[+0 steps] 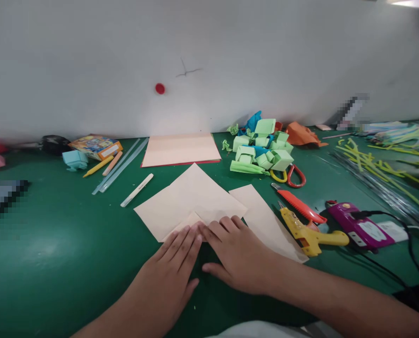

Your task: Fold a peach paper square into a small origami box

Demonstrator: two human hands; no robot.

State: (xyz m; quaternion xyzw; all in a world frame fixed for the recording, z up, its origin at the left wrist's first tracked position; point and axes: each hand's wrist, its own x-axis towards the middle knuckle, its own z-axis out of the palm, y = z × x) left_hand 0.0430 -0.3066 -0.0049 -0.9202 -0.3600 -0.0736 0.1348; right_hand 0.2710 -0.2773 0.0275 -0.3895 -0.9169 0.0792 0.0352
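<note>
A sheet of pale peach paper (195,192) lies on the green table with its near corner folded up toward its middle. My left hand (176,267) rests flat on the left side of that fold, fingers stretched out. On the right side, my right hand (235,256) presses the near edge with its fingertips, the fingers bent and the thumb apart. The two hands' fingertips meet near the folded corner and hide part of the crease. Under the sheet's right side, a second piece of peach paper (265,220) sticks out.
To the right lie a yellow glue gun (309,232), a red utility knife (300,205), scissors (295,176) and a purple power strip (360,225) with cables. Behind are green folded paper pieces (262,148) and a paper stack (181,149). Glue sticks (123,166) and a white pen (137,190) lie left.
</note>
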